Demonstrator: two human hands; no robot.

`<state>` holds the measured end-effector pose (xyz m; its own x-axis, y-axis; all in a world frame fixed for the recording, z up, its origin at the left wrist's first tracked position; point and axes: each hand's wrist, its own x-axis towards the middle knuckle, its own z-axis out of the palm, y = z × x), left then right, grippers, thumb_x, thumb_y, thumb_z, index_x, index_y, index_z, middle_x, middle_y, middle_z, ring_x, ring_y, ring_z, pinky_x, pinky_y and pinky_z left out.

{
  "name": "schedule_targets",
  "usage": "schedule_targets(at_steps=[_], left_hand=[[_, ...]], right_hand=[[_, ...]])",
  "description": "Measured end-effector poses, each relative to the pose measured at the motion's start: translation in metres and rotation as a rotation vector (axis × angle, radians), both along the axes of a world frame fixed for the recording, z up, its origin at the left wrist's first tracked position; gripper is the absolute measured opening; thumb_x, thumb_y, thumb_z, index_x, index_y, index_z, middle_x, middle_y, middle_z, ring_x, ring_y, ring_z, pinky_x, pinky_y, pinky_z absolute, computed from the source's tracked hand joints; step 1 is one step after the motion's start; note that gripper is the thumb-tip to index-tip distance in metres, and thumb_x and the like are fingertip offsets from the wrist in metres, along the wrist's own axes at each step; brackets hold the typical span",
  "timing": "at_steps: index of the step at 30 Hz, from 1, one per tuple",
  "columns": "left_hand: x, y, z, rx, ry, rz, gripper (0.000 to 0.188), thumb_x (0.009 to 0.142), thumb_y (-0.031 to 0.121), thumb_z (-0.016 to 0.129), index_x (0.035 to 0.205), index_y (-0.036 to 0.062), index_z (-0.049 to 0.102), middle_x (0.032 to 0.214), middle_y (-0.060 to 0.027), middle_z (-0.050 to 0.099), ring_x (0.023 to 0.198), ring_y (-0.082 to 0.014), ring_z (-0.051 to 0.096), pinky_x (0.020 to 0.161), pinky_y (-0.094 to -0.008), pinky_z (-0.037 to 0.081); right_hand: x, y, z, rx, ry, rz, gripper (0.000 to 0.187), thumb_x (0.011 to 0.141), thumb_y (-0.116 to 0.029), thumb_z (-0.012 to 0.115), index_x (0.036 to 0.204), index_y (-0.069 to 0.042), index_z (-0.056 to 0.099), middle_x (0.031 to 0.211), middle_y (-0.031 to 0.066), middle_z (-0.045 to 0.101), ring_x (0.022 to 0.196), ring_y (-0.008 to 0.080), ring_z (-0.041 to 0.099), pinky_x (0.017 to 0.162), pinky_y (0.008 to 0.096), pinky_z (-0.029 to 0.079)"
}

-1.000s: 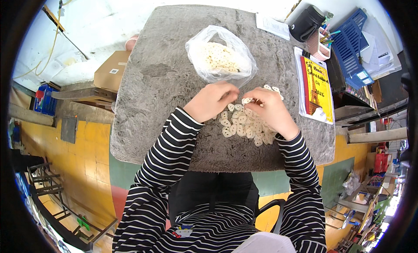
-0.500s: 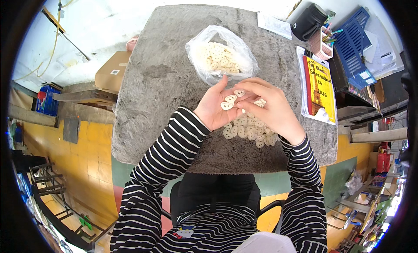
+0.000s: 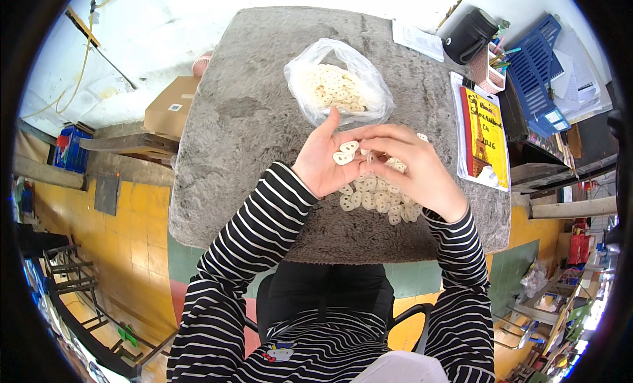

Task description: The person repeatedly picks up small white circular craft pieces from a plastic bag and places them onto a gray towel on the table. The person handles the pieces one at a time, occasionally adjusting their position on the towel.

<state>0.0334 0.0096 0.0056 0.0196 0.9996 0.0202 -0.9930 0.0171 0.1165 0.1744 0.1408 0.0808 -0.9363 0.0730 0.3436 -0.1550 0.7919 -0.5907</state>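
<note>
Palm up, my left hand (image 3: 321, 160) carries a few small flat cream pieces, rounded and with holes; one such piece (image 3: 344, 158) lies near the thumb. My right hand (image 3: 417, 166) bends over the left fingers, its thumb and fingertips pinched around another pale piece that is partly hidden. Beneath both hands, a loose pile of the same pieces (image 3: 379, 201) rests on the grey plush table cover (image 3: 231, 132). Just beyond, an opened clear plastic bag (image 3: 379, 106) holds many more of them.
At the table's right lie a yellow printed booklet in a clear sleeve (image 3: 491, 135) and, farther back, white papers (image 3: 417, 40). A black jug (image 3: 469, 36), a pink pen basket (image 3: 486, 71) and a blue rack (image 3: 534, 53) stand at the back right. A cardboard box (image 3: 170, 109) is left of the table.
My right hand has shifted slightly right, and its fingertips have moved over the left fingers. One piece that showed near the left fingers is no longer visible; a piece now shows beyond my right hand.
</note>
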Motion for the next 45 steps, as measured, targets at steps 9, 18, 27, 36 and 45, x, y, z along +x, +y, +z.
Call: schedule_targets(at_steps=[9,18,27,36,45], left_hand=[[0.002,0.003,0.003,0.032,0.004,-0.011,0.089,0.102,0.066,0.018,0.139,-0.0117,0.042,0.116,-0.0195,0.061,0.106,-0.0287,0.06,0.099,-0.0397,0.048],[0.002,0.004,0.008,0.024,0.003,0.018,0.09,0.102,0.065,0.015,0.141,-0.0116,0.04,0.13,-0.0246,0.057,0.125,-0.034,0.053,0.111,-0.0454,0.039],[-0.012,-0.001,0.023,-0.11,0.056,0.269,0.087,0.103,0.062,0.011,0.15,-0.0106,0.027,0.153,-0.0249,0.038,0.147,-0.0344,0.03,0.122,-0.0472,0.023],[-0.02,0.004,-0.003,0.591,-0.221,0.047,0.08,0.104,0.061,0.018,0.144,-0.0052,0.038,0.141,-0.0217,0.05,0.134,-0.0305,0.047,0.114,-0.0424,0.036],[-0.016,0.014,-0.013,0.735,-0.154,-0.025,0.085,0.103,0.064,0.019,0.139,-0.0099,0.042,0.128,-0.0183,0.057,0.122,-0.0278,0.055,0.111,-0.0402,0.039]], right_hand=[[-0.005,0.014,0.008,-0.109,-0.184,0.153,0.036,0.078,-0.005,0.076,0.113,-0.005,0.07,0.112,0.0113,0.065,0.097,0.029,0.066,0.084,0.0366,0.054],[-0.018,0.021,0.008,0.036,-0.05,0.226,0.029,0.083,-0.003,0.07,0.112,-0.002,0.069,0.101,0.0115,0.067,0.09,0.0277,0.068,0.079,0.0352,0.055],[-0.072,0.031,0.016,0.077,0.061,0.002,0.034,0.09,-0.001,0.063,0.123,-0.003,0.064,0.108,0.0147,0.066,0.085,0.027,0.066,0.075,0.033,0.055],[-0.063,0.007,0.004,-0.002,-0.046,0.277,0.029,0.089,-0.008,0.065,0.117,0.0,0.065,0.106,0.0138,0.059,0.093,0.0314,0.062,0.086,0.0377,0.051],[-0.055,-0.002,0.01,-0.04,-0.264,0.206,0.019,0.084,-0.005,0.07,0.103,-0.003,0.065,0.09,0.0099,0.06,0.081,0.0242,0.06,0.074,0.0343,0.048]])
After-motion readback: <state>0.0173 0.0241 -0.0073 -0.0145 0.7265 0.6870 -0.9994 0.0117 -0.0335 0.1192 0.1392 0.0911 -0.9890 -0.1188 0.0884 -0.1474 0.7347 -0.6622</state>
